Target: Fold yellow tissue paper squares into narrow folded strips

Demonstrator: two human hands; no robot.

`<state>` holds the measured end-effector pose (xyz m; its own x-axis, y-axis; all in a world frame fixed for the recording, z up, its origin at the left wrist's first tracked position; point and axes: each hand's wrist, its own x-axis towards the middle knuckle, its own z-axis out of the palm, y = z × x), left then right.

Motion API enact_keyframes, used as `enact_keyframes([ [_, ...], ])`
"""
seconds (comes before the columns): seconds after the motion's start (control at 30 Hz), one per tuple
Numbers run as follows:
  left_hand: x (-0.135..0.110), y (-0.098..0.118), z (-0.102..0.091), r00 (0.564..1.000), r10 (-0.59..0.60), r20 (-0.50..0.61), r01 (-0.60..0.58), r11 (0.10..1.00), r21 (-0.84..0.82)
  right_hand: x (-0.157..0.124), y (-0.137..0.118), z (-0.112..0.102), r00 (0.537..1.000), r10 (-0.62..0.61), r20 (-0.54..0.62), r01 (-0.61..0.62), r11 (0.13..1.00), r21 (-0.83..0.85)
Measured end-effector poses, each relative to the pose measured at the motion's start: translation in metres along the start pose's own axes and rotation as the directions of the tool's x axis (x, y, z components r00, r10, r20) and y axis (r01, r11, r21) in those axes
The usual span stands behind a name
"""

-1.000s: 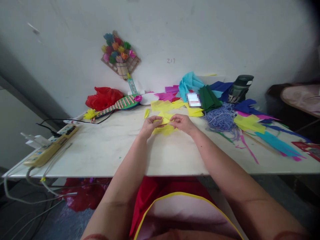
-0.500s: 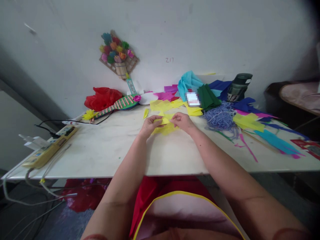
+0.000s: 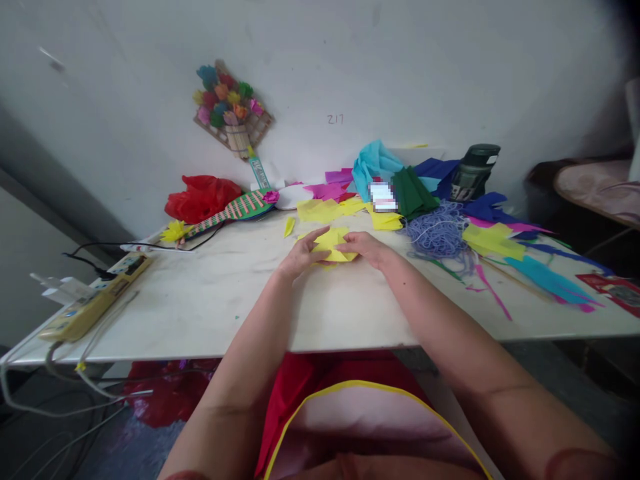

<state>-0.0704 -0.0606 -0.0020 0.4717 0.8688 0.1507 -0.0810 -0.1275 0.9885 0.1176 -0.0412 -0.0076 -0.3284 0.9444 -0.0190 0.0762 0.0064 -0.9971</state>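
Both hands are on a piece of yellow crepe paper (image 3: 331,237) low over the middle of the white table. My left hand (image 3: 301,255) grips its left side, thumb toward me and fingers at the far edge. My right hand (image 3: 369,248) pinches the right side between thumb and fingers. The paper looks opened out, with creases at its centre. Just behind lie more yellow sheets (image 3: 317,211), and a small folded yellow strip (image 3: 289,227) rests to the left.
A lilac yarn heap (image 3: 437,230), dark green paper (image 3: 414,193) and a dark bottle (image 3: 475,173) stand to the right. A green decorated fan-like piece (image 3: 249,205), a red plastic bag (image 3: 200,199) and a yellow power strip (image 3: 95,303) are at left. The table's front edge (image 3: 345,348) is near me.
The yellow paper, narrow and folded between my fingertips before, is now spread wider and flatter. My left fingers have reached further along its far edge. The view has shifted slightly.
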Motion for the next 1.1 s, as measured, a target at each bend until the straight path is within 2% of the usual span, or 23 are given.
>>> enact_keyframes([
  [0.07,0.001,-0.001,0.0,1.0,-0.029,0.002,0.029,1.0,0.008,0.001,0.002,0.003,1.0,0.012,0.013,-0.012,0.999,0.032],
  [0.13,0.002,-0.002,-0.002,0.998,-0.054,-0.026,0.054,0.999,0.001,0.003,0.004,0.005,1.0,-0.009,-0.025,0.01,0.999,0.052],
  [0.27,0.005,-0.005,-0.008,0.976,-0.139,-0.167,0.131,0.99,-0.057,0.007,0.006,0.004,0.991,-0.077,-0.106,0.083,0.995,0.056],
  [0.37,0.006,-0.007,-0.011,0.956,-0.205,-0.211,0.201,0.979,-0.041,0.006,0.004,0.003,0.985,-0.101,-0.139,0.109,0.993,0.055],
  [0.47,0.006,-0.007,-0.01,0.953,-0.222,-0.205,0.226,0.974,-0.004,0.005,0.001,0.003,0.981,-0.112,-0.157,0.122,0.991,0.051],
  [0.63,0.005,-0.006,-0.007,0.962,-0.179,-0.208,0.184,0.983,0.004,0.006,0.004,0.004,0.983,-0.103,-0.152,0.111,0.993,0.046],
  [0.87,0.007,-0.008,-0.007,0.945,-0.243,-0.217,0.248,0.969,-0.005,0.008,0.007,0.004,0.985,-0.101,-0.136,0.107,0.993,0.039],
  [1.1,0.007,-0.012,-0.008,0.973,-0.165,-0.161,0.178,0.982,0.071,0.006,0.008,0.007,0.996,-0.063,-0.064,0.06,0.997,-0.051],
])
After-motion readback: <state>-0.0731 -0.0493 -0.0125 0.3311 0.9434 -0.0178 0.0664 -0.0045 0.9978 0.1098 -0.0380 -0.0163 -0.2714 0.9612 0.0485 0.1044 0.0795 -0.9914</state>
